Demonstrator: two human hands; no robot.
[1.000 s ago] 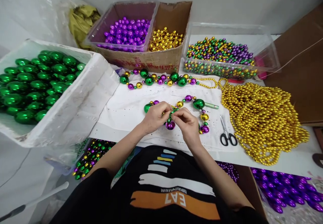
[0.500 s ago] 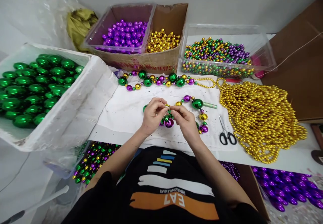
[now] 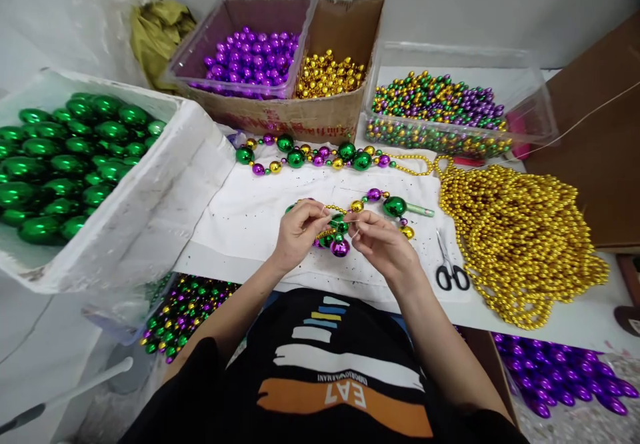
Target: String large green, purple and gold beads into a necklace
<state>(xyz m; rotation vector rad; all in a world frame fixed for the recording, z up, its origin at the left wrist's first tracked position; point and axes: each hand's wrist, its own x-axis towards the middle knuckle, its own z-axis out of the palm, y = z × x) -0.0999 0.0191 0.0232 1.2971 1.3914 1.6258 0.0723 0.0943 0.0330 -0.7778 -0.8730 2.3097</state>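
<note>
Thin pale string [image 3: 345, 221] runs between my two hands above the white cloth. My left hand [image 3: 301, 231] pinches one part of it, thumb against forefinger. A little to the right, my right hand [image 3: 383, 241] is closed on the string too, and a short loop shows by its fingers. Below and around them lies a bead necklace of green, purple and gold balls, with a purple bead [image 3: 340, 247] under the fingers and a large green bead [image 3: 395, 206] beyond the right hand. Small gold beads [image 3: 336, 209] show just behind the fingertips.
Black-handled scissors [image 3: 451, 272] lie right of my hands, near a heap of gold bead strands [image 3: 520, 244]. A finished-looking bead strand [image 3: 317, 156] stretches behind. Left stands a white foam box [image 3: 195, 157] of green beads; a cardboard box [image 3: 280, 114] and clear bin [image 3: 530, 139] stand behind.
My hands have moved apart, the right one shifting right and turning more open, so a length of string now shows between them. The view has shifted slightly.
</note>
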